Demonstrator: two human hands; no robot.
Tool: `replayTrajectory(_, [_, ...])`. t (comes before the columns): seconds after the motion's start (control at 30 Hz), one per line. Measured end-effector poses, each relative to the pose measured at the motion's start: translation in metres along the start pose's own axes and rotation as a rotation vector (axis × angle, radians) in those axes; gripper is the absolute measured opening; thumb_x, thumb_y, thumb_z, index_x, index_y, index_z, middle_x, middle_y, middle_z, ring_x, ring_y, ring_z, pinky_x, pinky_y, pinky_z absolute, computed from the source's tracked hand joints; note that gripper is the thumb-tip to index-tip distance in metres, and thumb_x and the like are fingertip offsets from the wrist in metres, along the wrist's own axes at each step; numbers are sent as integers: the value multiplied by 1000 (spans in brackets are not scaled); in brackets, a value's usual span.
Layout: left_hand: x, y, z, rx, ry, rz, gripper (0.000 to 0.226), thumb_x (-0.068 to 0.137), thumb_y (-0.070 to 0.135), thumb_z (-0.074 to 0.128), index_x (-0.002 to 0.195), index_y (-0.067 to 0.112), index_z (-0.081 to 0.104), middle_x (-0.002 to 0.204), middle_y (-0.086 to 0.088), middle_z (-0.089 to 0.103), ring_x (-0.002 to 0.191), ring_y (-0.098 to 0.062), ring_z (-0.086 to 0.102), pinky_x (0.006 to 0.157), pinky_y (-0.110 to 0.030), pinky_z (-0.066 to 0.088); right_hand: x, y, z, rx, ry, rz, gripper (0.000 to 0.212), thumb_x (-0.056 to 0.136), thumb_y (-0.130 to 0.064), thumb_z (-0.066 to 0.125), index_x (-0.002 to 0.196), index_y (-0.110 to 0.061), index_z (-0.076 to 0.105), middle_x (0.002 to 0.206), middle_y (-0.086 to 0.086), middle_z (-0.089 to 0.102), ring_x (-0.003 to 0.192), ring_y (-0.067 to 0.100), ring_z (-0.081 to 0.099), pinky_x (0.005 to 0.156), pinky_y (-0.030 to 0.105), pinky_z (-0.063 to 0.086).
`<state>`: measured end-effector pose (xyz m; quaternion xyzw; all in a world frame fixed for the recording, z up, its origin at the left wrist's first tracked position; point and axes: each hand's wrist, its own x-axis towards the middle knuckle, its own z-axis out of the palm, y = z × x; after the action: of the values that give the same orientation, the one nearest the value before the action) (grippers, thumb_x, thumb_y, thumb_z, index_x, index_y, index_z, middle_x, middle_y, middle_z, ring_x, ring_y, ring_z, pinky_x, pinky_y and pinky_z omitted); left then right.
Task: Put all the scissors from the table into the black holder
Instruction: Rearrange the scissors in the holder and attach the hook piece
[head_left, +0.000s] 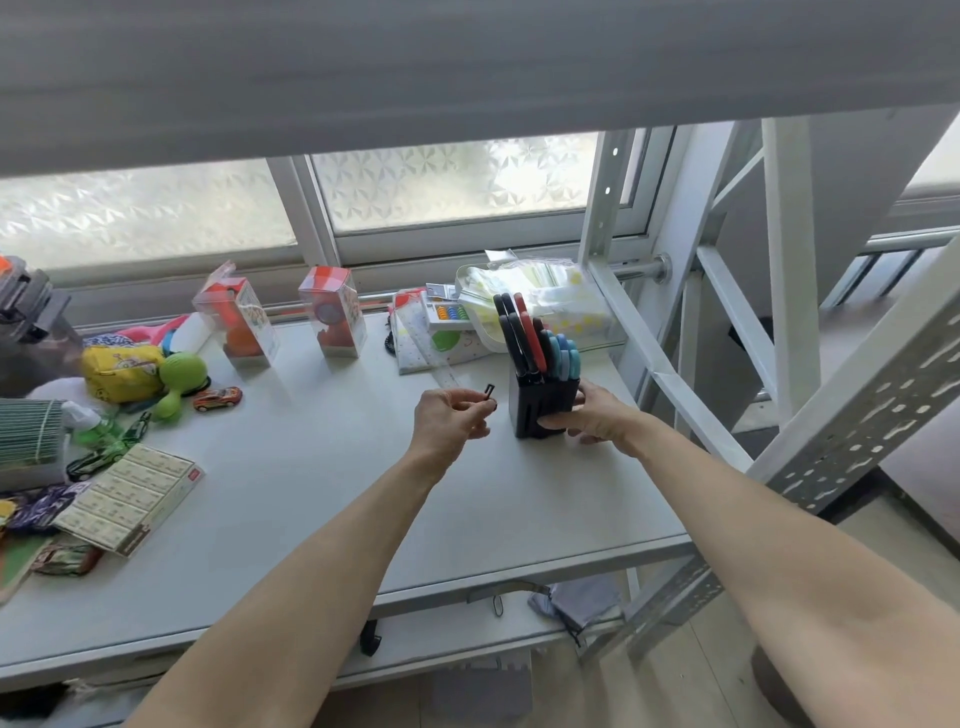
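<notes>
The black holder (540, 408) stands upright on the white table (322, 499), right of centre. Several scissors stand in it, with black (511, 332), red (531, 330) and blue (563, 356) handles sticking out of the top. My right hand (592, 415) grips the holder's right side near its base. My left hand (449, 421) hovers just left of the holder and pinches a small black piece (488, 391) between its fingertips. No loose scissors show on the table.
Toys, a yellow pouch (122, 371), toy cars and a flat box (130, 496) crowd the table's left side. Two clear toy boxes (332, 312) and a clear plastic container (540, 301) stand at the back. A metal shelf post (670, 374) rises right of the holder.
</notes>
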<state>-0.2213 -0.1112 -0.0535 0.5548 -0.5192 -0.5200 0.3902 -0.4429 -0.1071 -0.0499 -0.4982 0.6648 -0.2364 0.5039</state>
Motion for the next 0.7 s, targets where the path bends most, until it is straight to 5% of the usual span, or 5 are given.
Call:
replayTrajectory(0.17, [-3, 10, 3, 78, -35, 69, 19, 94, 10, 67, 104, -4, 74, 88, -15, 74, 63, -14, 63, 49, -17, 51, 0, 1, 3, 6, 12, -18, 57, 81, -19, 77, 129, -25, 47, 120, 2, 57, 82, 18, 57, 66, 29, 48])
replayTrajectory(0.33, [-4, 20, 3, -42, -63, 60, 27, 96, -1, 59, 121, 11, 56, 89, -19, 73, 57, -15, 70, 57, -19, 57, 3, 3, 2, -1, -1, -33, 59, 80, -18, 77, 131, -20, 46, 123, 5, 59, 80, 18, 58, 66, 28, 49])
replayTrajectory(0.5, [3, 29, 6, -120, -37, 21, 30, 97, -8, 51, 124, -2, 64, 86, -16, 69, 59, -11, 71, 61, -16, 59, 2, 3, -4, 17, -31, -36, 70, 81, -20, 77, 140, -24, 39, 125, 3, 58, 87, 20, 61, 81, 37, 53])
replayTrajectory(0.7, [6, 30, 12, -42, 40, 113, 22, 94, 4, 66, 112, -6, 71, 79, -12, 69, 54, -8, 63, 59, -18, 56, 1, 0, -6, 21, -32, -40, 80, 79, -24, 79, 145, -28, 32, 129, 5, 58, 94, 22, 64, 81, 36, 53])
